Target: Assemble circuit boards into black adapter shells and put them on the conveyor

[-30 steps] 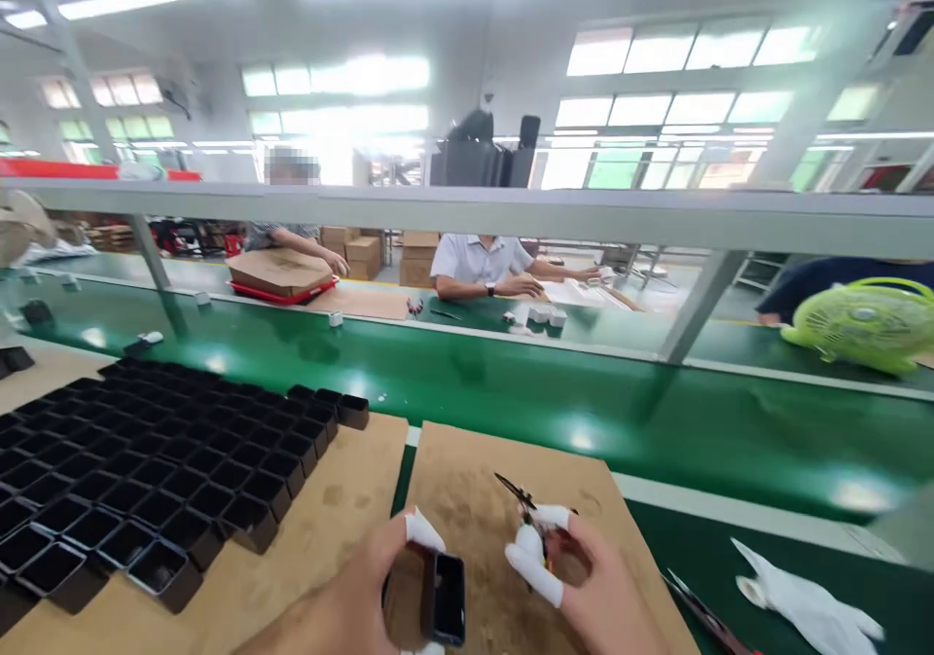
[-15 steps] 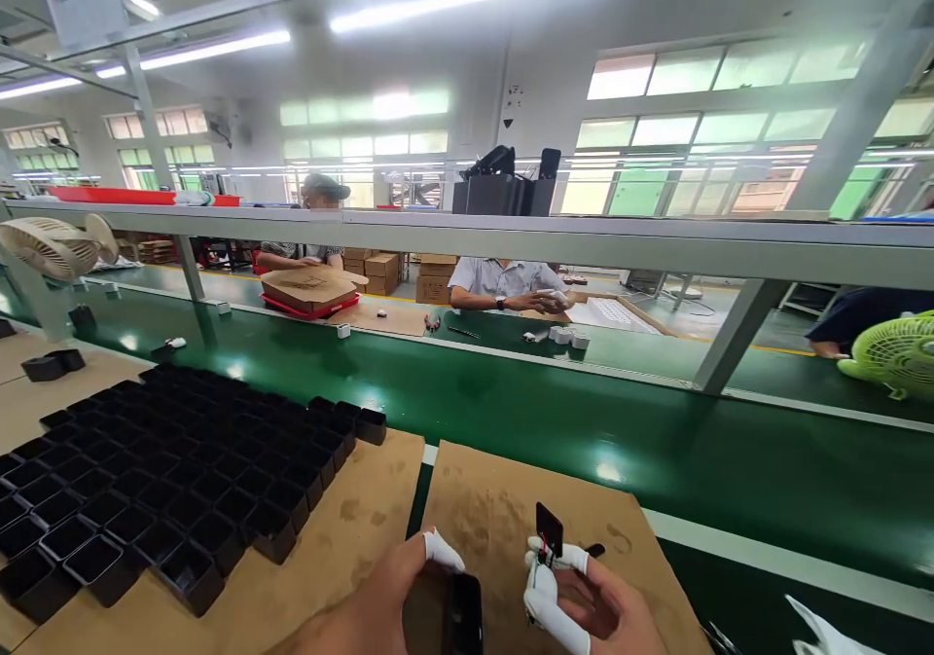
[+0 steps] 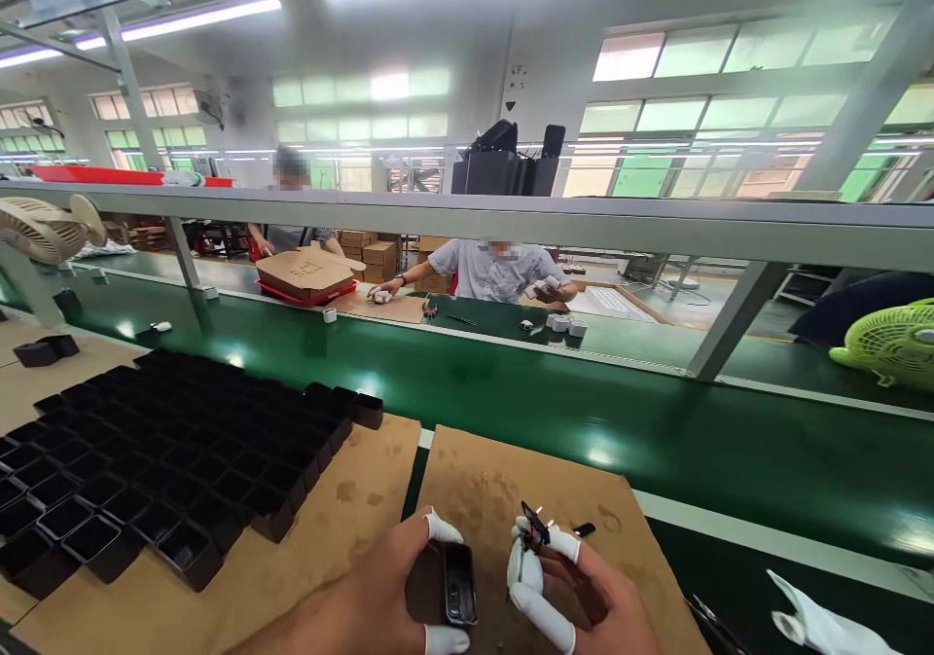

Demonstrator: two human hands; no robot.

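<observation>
My left hand (image 3: pixel 390 577), with white finger cots on its fingertips, grips a small black rectangular case (image 3: pixel 459 587) by its sides. The case's hollow inside faces me, with a small part visible at the bottom. To the right, my right hand (image 3: pixel 584 601), also in white finger cots, pinches a small assembly (image 3: pixel 535 525) made up of a black plate, thin wires and what looks like a circuit board. A gap separates the assembly from the case. Both hands are over a stained cardboard sheet (image 3: pixel 482 470), where a small black piece (image 3: pixel 585 529) shows behind my right fingers.
Rows of open black boxes (image 3: pixel 190 460) cover the cardboard at left. A green conveyor belt (image 3: pixel 511 382) runs across, under a shelf rail (image 3: pixel 438 209). Tweezers (image 3: pixel 711 624) and a white cloth (image 3: pixel 824 621) lie at right. Two people work opposite; a green fan (image 3: pixel 894 344) stands at right.
The black case has tipped so its inside shows. The plate in my right hand has tilted from upright to slanted. Across the belt, a co-worker's arm has stretched out to the left.
</observation>
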